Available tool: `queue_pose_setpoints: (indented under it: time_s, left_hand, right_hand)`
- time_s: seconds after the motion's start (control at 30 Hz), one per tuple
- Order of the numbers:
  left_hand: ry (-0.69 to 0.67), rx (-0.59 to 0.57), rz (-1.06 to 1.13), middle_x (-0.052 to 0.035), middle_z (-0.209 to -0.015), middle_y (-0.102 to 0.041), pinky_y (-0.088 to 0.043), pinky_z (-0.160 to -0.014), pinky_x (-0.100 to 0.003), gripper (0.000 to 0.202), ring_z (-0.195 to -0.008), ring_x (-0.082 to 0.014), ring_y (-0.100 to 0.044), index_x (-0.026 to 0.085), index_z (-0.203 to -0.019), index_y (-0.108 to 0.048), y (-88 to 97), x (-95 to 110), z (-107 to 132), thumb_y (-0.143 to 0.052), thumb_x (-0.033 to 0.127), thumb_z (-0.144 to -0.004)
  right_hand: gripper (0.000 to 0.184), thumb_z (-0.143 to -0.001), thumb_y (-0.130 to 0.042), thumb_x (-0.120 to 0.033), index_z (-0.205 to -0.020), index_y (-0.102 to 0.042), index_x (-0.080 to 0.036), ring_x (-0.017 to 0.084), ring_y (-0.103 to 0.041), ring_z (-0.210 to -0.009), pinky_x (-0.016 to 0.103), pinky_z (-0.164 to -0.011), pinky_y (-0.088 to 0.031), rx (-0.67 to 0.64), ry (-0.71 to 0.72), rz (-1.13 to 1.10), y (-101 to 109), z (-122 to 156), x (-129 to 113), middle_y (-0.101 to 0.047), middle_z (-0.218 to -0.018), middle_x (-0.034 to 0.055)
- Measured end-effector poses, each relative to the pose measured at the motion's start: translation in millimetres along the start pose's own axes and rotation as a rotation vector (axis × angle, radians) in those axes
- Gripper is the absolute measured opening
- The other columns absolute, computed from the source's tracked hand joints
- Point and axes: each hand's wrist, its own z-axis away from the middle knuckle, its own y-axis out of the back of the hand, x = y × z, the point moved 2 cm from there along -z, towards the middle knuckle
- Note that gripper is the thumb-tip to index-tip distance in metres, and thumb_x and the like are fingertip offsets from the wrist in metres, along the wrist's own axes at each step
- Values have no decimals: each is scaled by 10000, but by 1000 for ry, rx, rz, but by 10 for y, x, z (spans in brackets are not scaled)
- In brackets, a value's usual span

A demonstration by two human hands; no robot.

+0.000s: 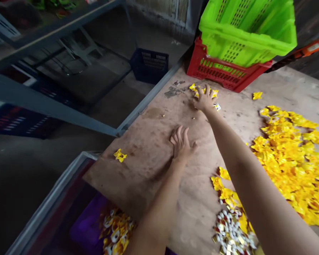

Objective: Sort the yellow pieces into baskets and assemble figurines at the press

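Observation:
My right hand [205,101] reaches to the far side of the wooden tabletop, fingers spread over a few small yellow plastic pieces [214,93] in front of the red crate. A small white piece [217,106] lies beside that wrist. Nearer to me, my left hand [181,141] is over the bare wood with its fingers apart and nothing in it. One lone yellow piece [120,155] rests to its left, near the table edge. A big heap of yellow plastic pieces [287,152] spreads to the right of my right forearm.
A green crate [247,42] sits in a red crate [218,71] at the back. Small white and gold parts [230,230] are piled at the front. Below the left edge, a purple container [89,223] holds yellow pieces. A dark blue basket [150,65] stands beyond the table edge.

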Motion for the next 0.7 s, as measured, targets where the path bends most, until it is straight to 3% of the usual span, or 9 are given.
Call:
queue_pose_setpoints:
  time_s: [0.1, 0.2, 0.27, 0.37, 0.47, 0.53, 0.63, 0.7]
  left_hand:
    - [3, -35, -28, -220, -1588, -306, -192, -1181, -604, 773, -1478, -402, -251, 156, -1467, -406, -23, -21, -10, -655, 488, -815]
    - [13, -43, -50, -234, -1582, -323, -200, -1180, -602, 816, -1479, -401, -264, 143, -1478, -394, -13, -5, 3, -681, 493, -799]
    - [26, -19, -65, -244, -1578, -334, -210, -1176, -604, 867, -1479, -404, -275, 132, -1499, -366, -20, 3, 4, -692, 512, -791]
    - [14, 18, -90, -267, -1597, -305, -210, -1175, -606, 985, -1491, -415, -260, 110, -1539, -296, -49, -4, -5, -711, 560, -768]
    - [-20, 28, -122, -296, -1622, -234, -189, -1177, -609, 1086, -1516, -439, -198, 93, -1553, -268, -72, -24, -18, -730, 626, -727]
    - [-37, 35, -137, -297, -1631, -210, -172, -1179, -611, 1100, -1527, -447, -163, 113, -1547, -295, -74, -35, -28, -738, 661, -702]
    - [-53, 36, -151, -288, -1630, -228, -167, -1177, -615, 1115, -1528, -451, -162, 139, -1543, -317, -77, -39, -51, -746, 692, -675]
    - [-61, 22, -162, -281, -1626, -246, -179, -1171, -619, 1121, -1523, -454, -175, 150, -1544, -325, -81, -34, -69, -746, 704, -666]
  right_hand:
    - [720, -870, -561, -569, -1486, -381, -242, 506, -166, -1409, 817, -949, -238, -85, 34, 53, -58, -437, 157, -121, -1634, 189]
    - [650, -905, -507, -589, -1441, -449, -225, 474, -261, -1369, 794, -972, -240, -90, 38, 104, -61, -520, 202, -323, -1543, 198]
    - [583, -919, -502, -545, -1384, -516, -194, 456, -320, -1334, 766, -987, -261, -38, 31, 115, -23, -344, 152, -452, -1434, 202]
    - [493, -917, -517, -483, -1292, -589, -172, 449, -377, -1292, 731, -989, -306, 7, 56, 85, 43, 230, -1, -529, -1342, 209]
    - [537, -873, -588, -490, -1332, -563, -212, 462, -385, -1306, 740, -1022, -278, -71, 131, 52, 104, 915, -143, -530, -1390, 185]
    - [607, -852, -622, -498, -1399, -499, -265, 470, -337, -1365, 748, -1051, -239, -132, 208, 21, 179, 1191, -150, -493, -1467, 144]
    - [545, -911, -544, -408, -1430, -438, -276, 386, -394, -1358, 694, -1076, -260, -95, 172, -42, 377, 1117, 181, -494, -1477, 127]
    - [511, -935, -482, -322, -1430, -423, -208, 340, -431, -1323, 656, -1065, -292, 10, -48, -44, 544, 868, 676, -457, -1495, 179]
